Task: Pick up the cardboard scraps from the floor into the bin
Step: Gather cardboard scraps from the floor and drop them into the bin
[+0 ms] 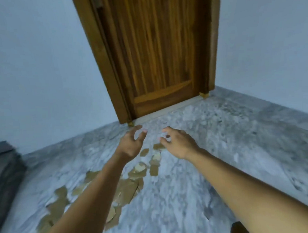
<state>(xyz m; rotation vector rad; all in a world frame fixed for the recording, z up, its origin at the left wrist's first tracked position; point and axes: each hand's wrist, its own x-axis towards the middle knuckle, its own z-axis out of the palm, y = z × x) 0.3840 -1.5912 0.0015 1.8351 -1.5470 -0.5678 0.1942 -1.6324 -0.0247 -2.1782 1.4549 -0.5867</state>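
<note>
Ideally we lower both empty, spread hands, left hand point(131, 144) and right hand point(176, 142), onto the nearest cardboard scraps point(135, 175) on the floor point(189, 177), gathering several together.

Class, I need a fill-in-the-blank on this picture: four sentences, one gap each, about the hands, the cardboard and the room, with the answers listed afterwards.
1. The cardboard scraps lie scattered on the ____.
2. Both the left hand and the right hand are open and hold ____.
3. Behind the hands stands a closed ____ door.
4. The bin is ____ in this view.

Answers: floor; nothing; wooden; not visible
</note>
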